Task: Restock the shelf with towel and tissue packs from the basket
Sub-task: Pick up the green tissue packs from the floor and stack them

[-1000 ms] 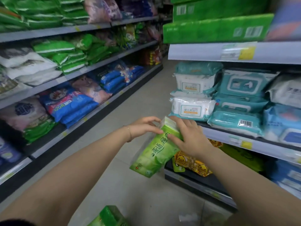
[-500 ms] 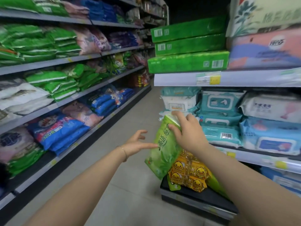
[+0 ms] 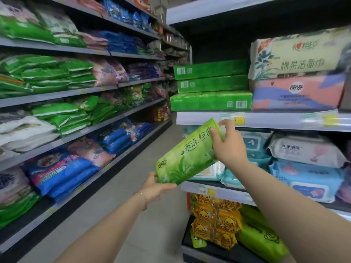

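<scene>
A light green tissue pack (image 3: 187, 155) with a leaf print hangs tilted in the air in front of the right-hand shelf (image 3: 266, 120). My right hand (image 3: 228, 145) grips its upper end, thumb on the front and fingers behind. My left hand (image 3: 155, 187) supports the pack's lower end from beneath with its fingers along the bottom edge. Just above, on the shelf, lie three stacked green tissue packs (image 3: 210, 85). The basket is out of view.
White and pink towel packs (image 3: 298, 74) sit to the right of the green stack. Wet-wipe packs (image 3: 305, 164) fill the shelf below, and yellow duck-print packs (image 3: 214, 221) the bottom one. A long shelf of bagged goods (image 3: 62, 114) lines the aisle's left side.
Both arms have lifted the green pack from knee height up toward the shelf edge. My left hand, which was off the pack half a second ago, now holds its lower end.
</scene>
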`<act>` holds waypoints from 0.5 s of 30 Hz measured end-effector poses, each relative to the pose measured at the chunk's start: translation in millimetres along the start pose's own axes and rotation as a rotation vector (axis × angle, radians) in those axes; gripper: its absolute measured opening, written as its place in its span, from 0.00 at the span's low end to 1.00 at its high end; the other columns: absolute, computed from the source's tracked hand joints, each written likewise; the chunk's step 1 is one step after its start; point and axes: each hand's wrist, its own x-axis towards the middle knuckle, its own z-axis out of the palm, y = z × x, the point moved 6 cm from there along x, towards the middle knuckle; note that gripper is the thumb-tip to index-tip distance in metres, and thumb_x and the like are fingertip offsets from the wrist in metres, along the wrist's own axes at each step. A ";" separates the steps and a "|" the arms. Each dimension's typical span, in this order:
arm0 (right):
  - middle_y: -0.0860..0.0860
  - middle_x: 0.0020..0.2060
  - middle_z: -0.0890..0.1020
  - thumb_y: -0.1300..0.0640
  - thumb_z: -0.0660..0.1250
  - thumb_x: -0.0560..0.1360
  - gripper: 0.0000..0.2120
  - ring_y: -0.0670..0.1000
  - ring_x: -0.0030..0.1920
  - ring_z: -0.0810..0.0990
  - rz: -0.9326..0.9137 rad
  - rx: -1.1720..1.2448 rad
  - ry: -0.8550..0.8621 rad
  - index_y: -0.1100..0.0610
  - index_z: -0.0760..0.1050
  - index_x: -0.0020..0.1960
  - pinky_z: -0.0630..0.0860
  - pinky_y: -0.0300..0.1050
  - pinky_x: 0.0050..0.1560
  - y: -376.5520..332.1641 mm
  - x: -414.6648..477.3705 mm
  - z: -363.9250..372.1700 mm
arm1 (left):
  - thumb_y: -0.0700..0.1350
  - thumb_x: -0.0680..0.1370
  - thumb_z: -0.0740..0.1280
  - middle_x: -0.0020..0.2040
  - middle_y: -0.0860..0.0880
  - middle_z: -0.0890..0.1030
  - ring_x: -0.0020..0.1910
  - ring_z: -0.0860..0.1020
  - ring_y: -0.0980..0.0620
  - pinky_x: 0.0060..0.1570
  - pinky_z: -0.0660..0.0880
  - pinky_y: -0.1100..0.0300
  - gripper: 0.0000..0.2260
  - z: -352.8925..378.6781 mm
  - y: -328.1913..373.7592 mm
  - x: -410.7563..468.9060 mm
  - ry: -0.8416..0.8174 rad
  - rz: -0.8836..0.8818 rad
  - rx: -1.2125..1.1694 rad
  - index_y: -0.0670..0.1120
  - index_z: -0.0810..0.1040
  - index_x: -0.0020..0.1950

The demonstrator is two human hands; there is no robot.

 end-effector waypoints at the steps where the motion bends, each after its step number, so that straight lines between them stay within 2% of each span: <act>1: 0.58 0.47 0.78 0.41 0.59 0.78 0.15 0.60 0.45 0.77 0.018 0.032 0.022 0.48 0.63 0.59 0.73 0.51 0.44 1.0 1.8 -5.6 | 0.45 0.67 0.79 0.56 0.51 0.79 0.51 0.81 0.51 0.48 0.74 0.54 0.25 -3.2 8.0 -0.4 0.027 0.041 -0.044 0.53 0.65 0.53; 3: 0.57 0.47 0.78 0.41 0.60 0.77 0.14 0.59 0.46 0.77 0.053 0.105 0.063 0.48 0.64 0.56 0.70 0.49 0.44 3.3 5.2 -16.7 | 0.44 0.67 0.78 0.56 0.51 0.79 0.53 0.80 0.50 0.46 0.76 0.54 0.26 -12.3 23.7 -1.9 0.096 0.126 -0.111 0.52 0.66 0.57; 6: 0.57 0.52 0.77 0.42 0.63 0.76 0.17 0.57 0.50 0.75 0.060 0.202 0.041 0.50 0.65 0.59 0.66 0.47 0.45 0.3 11.3 -26.1 | 0.44 0.68 0.78 0.57 0.52 0.78 0.55 0.78 0.52 0.52 0.76 0.50 0.28 -22.3 48.7 -3.8 0.163 0.228 -0.159 0.51 0.67 0.61; 9: 0.54 0.59 0.74 0.41 0.68 0.67 0.32 0.56 0.56 0.75 0.017 0.257 -0.013 0.50 0.66 0.67 0.72 0.52 0.56 -9.8 14.4 -30.5 | 0.43 0.69 0.77 0.58 0.50 0.77 0.57 0.77 0.51 0.56 0.76 0.47 0.26 -29.4 72.1 -1.5 0.197 0.290 -0.221 0.51 0.70 0.62; 11: 0.53 0.62 0.72 0.43 0.69 0.64 0.37 0.55 0.59 0.74 -0.021 0.265 -0.017 0.51 0.64 0.70 0.72 0.54 0.61 -16.1 15.2 -36.6 | 0.44 0.67 0.78 0.59 0.49 0.78 0.57 0.78 0.50 0.55 0.77 0.47 0.26 -33.2 87.1 1.5 0.199 0.332 -0.240 0.53 0.71 0.60; 14: 0.50 0.64 0.67 0.52 0.72 0.68 0.37 0.48 0.61 0.67 -0.104 0.249 0.001 0.53 0.61 0.73 0.65 0.45 0.61 -21.9 17.6 -47.6 | 0.52 0.57 0.80 0.56 0.49 0.79 0.55 0.79 0.49 0.48 0.79 0.51 0.30 -39.2 113.1 2.4 0.203 0.414 -0.222 0.58 0.72 0.55; 15: 0.50 0.63 0.65 0.52 0.71 0.67 0.37 0.47 0.61 0.65 -0.123 0.255 0.003 0.53 0.60 0.73 0.63 0.43 0.59 -23.0 19.2 -50.5 | 0.53 0.56 0.80 0.56 0.50 0.79 0.54 0.79 0.50 0.47 0.79 0.52 0.30 -42.2 121.6 3.9 0.213 0.442 -0.213 0.58 0.73 0.55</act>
